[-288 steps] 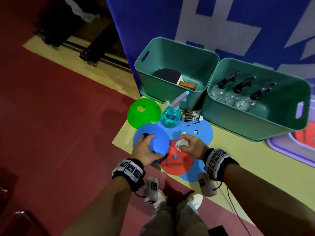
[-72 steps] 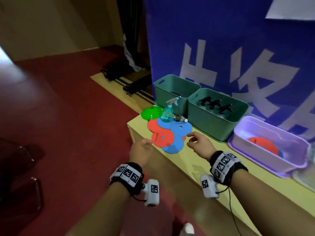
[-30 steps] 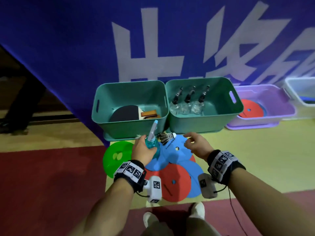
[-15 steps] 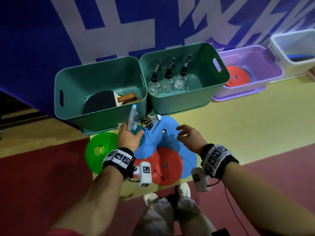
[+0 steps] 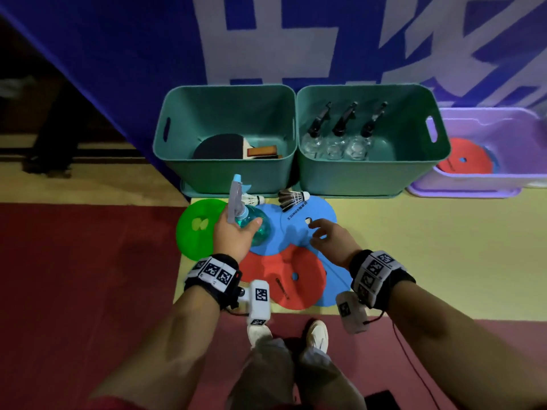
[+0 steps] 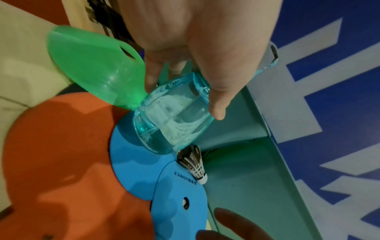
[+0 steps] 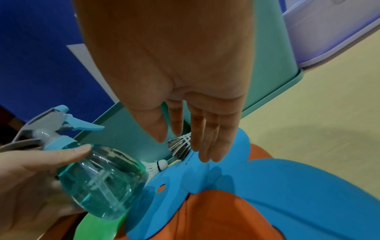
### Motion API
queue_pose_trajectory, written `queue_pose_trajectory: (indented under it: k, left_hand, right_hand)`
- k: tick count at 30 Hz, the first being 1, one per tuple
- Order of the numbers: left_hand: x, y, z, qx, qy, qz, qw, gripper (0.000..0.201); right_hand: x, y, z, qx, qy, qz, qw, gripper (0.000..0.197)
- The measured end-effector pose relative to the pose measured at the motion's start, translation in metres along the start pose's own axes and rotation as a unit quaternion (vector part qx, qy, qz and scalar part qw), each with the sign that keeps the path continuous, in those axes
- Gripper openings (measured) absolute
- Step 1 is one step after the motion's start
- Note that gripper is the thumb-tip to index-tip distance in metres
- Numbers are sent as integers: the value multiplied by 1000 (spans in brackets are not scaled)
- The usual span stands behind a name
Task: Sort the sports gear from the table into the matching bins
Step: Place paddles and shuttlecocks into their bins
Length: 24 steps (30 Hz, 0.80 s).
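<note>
Inside the left grip [image 5: 233,235] tilts the spray bottle [image 5: 251,223].

The yellow table [image 5: 414,255] is carrying overlapping blue and red discs [image 5: 284,273] at center, a green cone [image 5: 196,232] at nine o'clock, and green bins [image 5: 228,179] and a purple bin [image 5: 473,184] toward twelve and two.

Left hand [image 5: 234,235]: empty 2.4 s ago, now gripping the teal spray bottle [image 5: 250,223], tilted above the blue disc [image 5: 268,232].
White shuttlecock [image 5: 251,199]: newly visible behind the bottle.
Right hand [image 5: 331,241]: drawn back, fingers relaxed over the discs.
</note>
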<state>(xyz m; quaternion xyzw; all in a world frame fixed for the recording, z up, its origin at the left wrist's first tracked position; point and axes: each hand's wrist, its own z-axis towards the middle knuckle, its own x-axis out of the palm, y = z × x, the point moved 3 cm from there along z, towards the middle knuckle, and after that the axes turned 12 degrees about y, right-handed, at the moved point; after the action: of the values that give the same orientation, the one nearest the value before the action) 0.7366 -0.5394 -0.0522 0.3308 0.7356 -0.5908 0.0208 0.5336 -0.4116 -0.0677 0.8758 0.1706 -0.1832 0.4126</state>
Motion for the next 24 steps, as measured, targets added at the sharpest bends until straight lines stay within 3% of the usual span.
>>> queue_pose_trajectory:
  k: [6,11,14,20,24]
  left_hand:
    - [-42,0,-41,-4,-94,-39,995,47]
    - [-74,20,-76,-33,-163,-68,984,46]
    - [-85,36,-95,-51,-191,-100,975,53]
    - [-95,71,-117,-82,-221,-101,967,43]
    - [-92,87,-120,-104,-218,-116,964,41]
  right_hand:
    - [23,35,8,-61,57,-68,994,41]
    - [58,60,19,-99,132,-178,970,52]
    - [81,67,28,-81,156,-267,947,58]
    - [117,69,44,-70,170,-449,874,84]
    - [131,65,51,-57,155,-514,842,102]
